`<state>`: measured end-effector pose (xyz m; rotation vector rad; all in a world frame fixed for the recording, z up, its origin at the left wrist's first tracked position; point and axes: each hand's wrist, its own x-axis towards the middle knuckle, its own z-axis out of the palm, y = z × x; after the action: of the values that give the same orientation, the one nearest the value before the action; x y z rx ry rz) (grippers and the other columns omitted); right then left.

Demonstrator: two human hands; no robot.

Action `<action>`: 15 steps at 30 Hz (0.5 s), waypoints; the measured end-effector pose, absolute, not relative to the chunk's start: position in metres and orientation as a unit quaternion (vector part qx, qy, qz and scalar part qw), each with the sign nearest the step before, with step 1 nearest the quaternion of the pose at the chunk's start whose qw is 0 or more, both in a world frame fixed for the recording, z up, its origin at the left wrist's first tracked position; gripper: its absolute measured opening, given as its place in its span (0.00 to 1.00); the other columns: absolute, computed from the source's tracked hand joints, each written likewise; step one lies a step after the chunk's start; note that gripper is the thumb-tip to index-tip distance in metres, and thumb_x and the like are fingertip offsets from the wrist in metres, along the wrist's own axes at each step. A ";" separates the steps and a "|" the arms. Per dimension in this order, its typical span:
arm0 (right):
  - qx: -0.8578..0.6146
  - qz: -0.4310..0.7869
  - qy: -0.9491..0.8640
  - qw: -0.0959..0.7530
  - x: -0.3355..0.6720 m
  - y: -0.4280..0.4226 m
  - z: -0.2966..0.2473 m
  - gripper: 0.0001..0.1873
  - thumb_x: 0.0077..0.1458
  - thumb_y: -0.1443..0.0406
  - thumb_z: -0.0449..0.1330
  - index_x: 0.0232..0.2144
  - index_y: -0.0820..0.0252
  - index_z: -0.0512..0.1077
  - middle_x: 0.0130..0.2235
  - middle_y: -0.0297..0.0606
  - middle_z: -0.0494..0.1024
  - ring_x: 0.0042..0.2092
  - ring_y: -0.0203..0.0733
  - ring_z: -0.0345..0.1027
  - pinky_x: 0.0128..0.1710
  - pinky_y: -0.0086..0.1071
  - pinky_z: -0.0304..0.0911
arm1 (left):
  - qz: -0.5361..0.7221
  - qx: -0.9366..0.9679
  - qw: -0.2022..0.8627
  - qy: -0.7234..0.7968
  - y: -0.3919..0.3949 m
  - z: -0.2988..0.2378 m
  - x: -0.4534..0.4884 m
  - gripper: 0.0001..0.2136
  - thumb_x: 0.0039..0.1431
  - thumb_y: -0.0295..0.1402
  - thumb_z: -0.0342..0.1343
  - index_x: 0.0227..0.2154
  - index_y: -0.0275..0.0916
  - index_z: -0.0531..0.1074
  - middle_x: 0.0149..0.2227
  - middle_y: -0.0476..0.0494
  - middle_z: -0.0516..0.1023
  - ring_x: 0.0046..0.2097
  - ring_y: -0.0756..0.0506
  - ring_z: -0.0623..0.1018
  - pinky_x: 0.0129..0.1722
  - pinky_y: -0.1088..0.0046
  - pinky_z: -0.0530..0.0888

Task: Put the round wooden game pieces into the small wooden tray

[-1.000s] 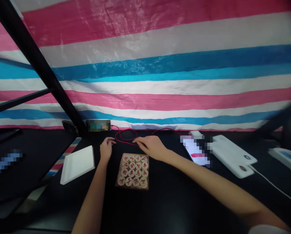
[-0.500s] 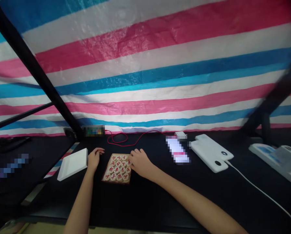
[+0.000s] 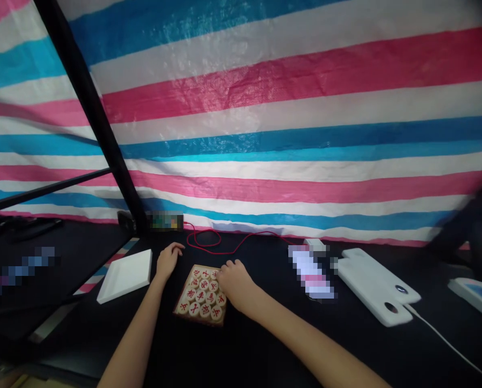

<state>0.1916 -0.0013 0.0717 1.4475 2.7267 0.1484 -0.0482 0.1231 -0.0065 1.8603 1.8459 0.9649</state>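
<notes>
A shallow square box holds rows of round Chinese chess pieces with red characters, faces up. At the box's upper right corner is my right hand, its fingers curled over the edge pieces. Those fingertips touch the corner, and whatever they pinch is hidden. My left hand rests on the black table to the left of the box, apart from it, fingers loosely stretched and nothing in them. A white box lid or tray lies left of that hand.
A lit phone lies right of the box, near a white charger. Farther right is a white device with a cable. A red cable runs along the back. A black frame post stands at left before a striped sheet.
The view has shifted, so everything sits lower and farther right in the picture. My right hand remains at the box's right side, nearer its upper corner. My left hand stays beside the box.
</notes>
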 end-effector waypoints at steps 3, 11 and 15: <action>0.452 0.050 0.890 0.026 0.195 0.000 0.078 0.07 0.52 0.70 0.57 0.35 0.64 0.73 0.36 0.46 0.75 0.39 0.46 0.67 0.34 0.36 0.58 | 0.389 0.633 0.166 0.649 0.139 -0.009 -0.048 0.16 0.52 0.28 0.43 0.44 0.40 0.66 0.34 0.47 0.75 0.33 0.48 0.74 0.36 0.73 0.68; 0.524 0.043 0.838 -0.142 0.252 0.000 0.071 0.08 0.55 0.63 0.58 0.38 0.55 0.69 0.39 0.37 0.72 0.41 0.40 0.64 0.32 0.30 0.57 | 0.449 0.594 0.146 0.651 0.150 -0.013 -0.048 0.17 0.51 0.27 0.45 0.46 0.39 0.64 0.37 0.45 0.73 0.33 0.49 0.75 0.39 0.71 0.70; 0.570 0.027 0.806 -0.155 0.267 0.001 0.033 0.09 0.57 0.66 0.55 0.41 0.56 0.69 0.42 0.38 0.71 0.42 0.41 0.63 0.34 0.30 0.57 | 0.432 0.623 0.161 0.633 0.147 -0.011 -0.045 0.13 0.50 0.27 0.44 0.38 0.39 0.68 0.36 0.46 0.74 0.32 0.49 0.74 0.39 0.71 0.70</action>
<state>0.2672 0.0014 0.0334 1.9926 2.8187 0.0961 -0.0454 0.1472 -0.0114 1.7776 1.8066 1.2326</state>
